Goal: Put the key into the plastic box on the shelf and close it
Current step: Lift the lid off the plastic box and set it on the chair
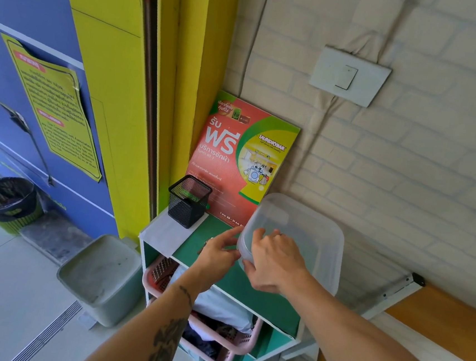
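Observation:
A translucent plastic box [307, 233] with its lid on stands at the right end of the green shelf top [212, 253]. My right hand [275, 262] grips the box's near left corner, fingers curled over the rim. My left hand [219, 251] is beside it, fingers spread, with the index fingertip and thumb touching the box's left edge. A small metallic thing, probably the key [208, 240], shows just past my left knuckles on the shelf top. Whether it lies free or touches my hand I cannot tell.
A black mesh pen holder [188, 201] stands at the shelf's back left on a white sheet. A red poster [233, 156] leans against the wall. Pink baskets [224, 345] of laundry fill the shelf below. A grey bin [100, 272] stands to the left and a wooden bench [435, 318] to the right.

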